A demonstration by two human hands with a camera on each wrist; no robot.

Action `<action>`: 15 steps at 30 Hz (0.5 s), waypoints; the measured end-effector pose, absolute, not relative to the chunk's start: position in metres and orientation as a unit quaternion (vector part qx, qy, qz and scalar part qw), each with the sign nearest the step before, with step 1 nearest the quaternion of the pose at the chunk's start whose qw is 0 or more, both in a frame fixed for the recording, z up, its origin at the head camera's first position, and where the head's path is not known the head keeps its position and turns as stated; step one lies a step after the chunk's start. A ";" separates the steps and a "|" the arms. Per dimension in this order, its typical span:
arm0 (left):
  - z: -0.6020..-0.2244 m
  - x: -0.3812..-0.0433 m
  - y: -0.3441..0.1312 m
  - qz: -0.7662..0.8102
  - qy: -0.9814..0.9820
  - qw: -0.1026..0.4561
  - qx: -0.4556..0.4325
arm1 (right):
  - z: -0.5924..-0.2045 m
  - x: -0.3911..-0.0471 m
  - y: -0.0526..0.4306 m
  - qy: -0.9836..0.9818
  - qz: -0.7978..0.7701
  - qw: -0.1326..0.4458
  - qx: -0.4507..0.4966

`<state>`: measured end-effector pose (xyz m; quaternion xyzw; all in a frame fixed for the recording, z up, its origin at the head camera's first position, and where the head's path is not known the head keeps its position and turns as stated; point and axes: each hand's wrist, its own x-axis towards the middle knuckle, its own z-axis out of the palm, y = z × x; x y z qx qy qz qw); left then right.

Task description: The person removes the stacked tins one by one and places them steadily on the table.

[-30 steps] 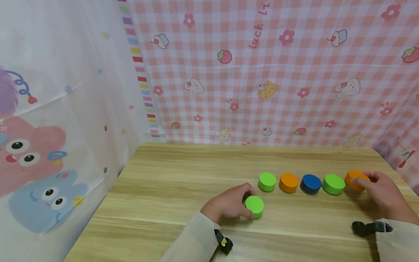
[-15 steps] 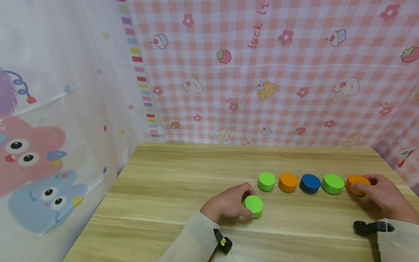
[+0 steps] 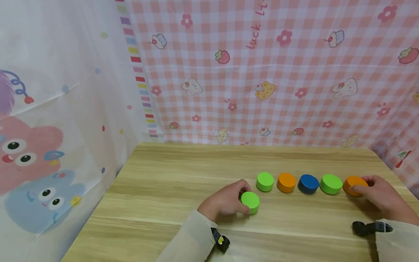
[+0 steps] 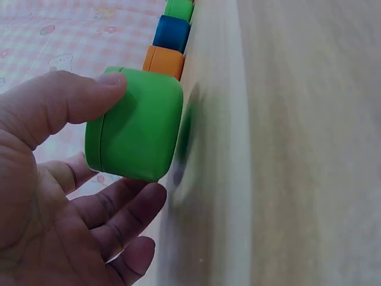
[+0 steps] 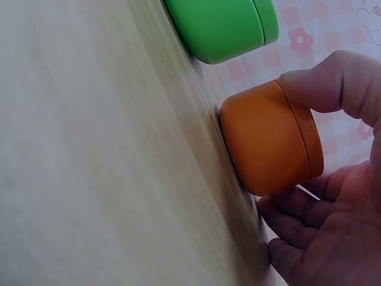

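My left hand [image 3: 226, 200] grips a small round green lidded jar [image 3: 250, 202] by its sides, thumb on the near side. In the left wrist view a narrow gap shows between this green jar [image 4: 137, 125] and the table, with a dark reflection below. At the right end of a row, my right hand [image 3: 383, 194] pinches an orange lidded jar [image 3: 355, 186] between thumb and fingers. Its base is right at the tabletop in the right wrist view, where the orange jar [image 5: 268, 140] shows a seam under its lid.
Left of the held orange jar, the row runs on with a green jar [image 3: 331, 184], a blue jar [image 3: 308, 184], another orange jar [image 3: 286, 182] and another green jar [image 3: 264, 181]. The wooden table [image 3: 163, 174] ends at a checked cloth [image 3: 209, 72] behind.
My right hand has brought the orange jar down and level at the row's end. My left hand has shifted slightly up and left with its green jar.
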<state>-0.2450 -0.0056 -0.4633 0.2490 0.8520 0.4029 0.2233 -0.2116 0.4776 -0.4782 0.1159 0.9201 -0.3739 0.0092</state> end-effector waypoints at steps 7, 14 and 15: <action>-0.453 -0.250 -0.004 0.384 0.876 0.184 0.228 | -0.479 -0.211 0.480 0.917 -0.385 0.031 0.100; -0.441 -0.265 -0.004 0.314 0.918 0.133 0.203 | -0.480 -0.206 0.476 0.914 -0.388 0.044 0.113; -0.440 -0.267 -0.005 0.308 0.922 0.126 0.198 | -0.480 -0.205 0.475 0.914 -0.387 0.043 0.115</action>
